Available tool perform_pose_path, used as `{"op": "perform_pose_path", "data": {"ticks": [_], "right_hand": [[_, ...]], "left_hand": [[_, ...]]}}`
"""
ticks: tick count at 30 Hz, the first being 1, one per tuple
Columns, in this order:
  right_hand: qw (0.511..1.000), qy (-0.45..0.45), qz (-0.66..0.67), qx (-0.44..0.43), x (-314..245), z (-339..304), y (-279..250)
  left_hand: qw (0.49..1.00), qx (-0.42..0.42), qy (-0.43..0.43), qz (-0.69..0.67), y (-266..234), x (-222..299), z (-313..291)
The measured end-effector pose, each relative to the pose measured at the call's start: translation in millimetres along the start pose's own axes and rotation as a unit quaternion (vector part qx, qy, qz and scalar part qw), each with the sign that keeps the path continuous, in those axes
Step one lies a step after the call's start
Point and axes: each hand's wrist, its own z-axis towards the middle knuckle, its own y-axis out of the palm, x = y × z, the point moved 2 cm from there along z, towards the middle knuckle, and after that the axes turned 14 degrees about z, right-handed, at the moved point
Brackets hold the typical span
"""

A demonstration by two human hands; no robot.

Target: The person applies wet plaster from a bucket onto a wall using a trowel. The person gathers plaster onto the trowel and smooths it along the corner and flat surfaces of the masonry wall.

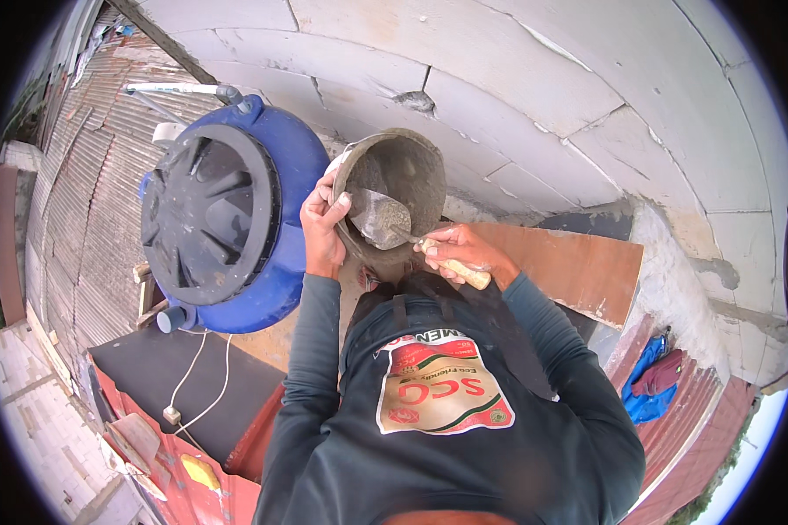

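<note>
A round, mortar-smeared bucket (425, 179) is tilted in front of my body, its mouth facing me. My left hand (324, 229) grips the left side of its rim, the thumb over the edge. In my right hand (468, 252) is a trowel (383, 220), its pale wooden handle angled down to the right. The trowel's grey-smeared metal blade lies across the bucket's mouth, close to my left thumb. Grey residue coats the inner wall. How much mortar lies deeper in the bucket, I cannot tell.
Left of the bucket stands a blue tank (299, 162) with a black lid (210, 214) and a pipe on top. A block wall (499, 96) rises beyond. A brown board (560, 262) lies at right, a blue bag (646, 381) farther right. White cable (223, 385) trails at lower left.
</note>
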Motion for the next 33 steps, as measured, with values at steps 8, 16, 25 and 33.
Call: {"op": "perform_pose_path", "data": {"ticks": [8, 16, 25, 33], "right_hand": [[0.997, -0.013, -0.04, 0.072, -24.8, -20.5, -2.6], [0.997, 0.037, -0.048, 0.038, -83.2, -42.8, 4.1], [0.954, 0.079, 0.285, -0.056, -123.4, 39.9, -130.3], [0.986, -0.107, -0.11, 0.059, -195.9, -41.8, -68.4]], "left_hand": [[0.98, 0.068, -0.066, -0.177, -15.0, -36.1, 6.8], [0.961, 0.17, -0.032, -0.215, -6.0, -111.2, 24.9], [0.945, 0.264, -0.035, -0.191, 18.8, -160.9, 95.3], [0.939, 0.292, -0.041, -0.176, 15.6, -159.8, 129.7]]}}
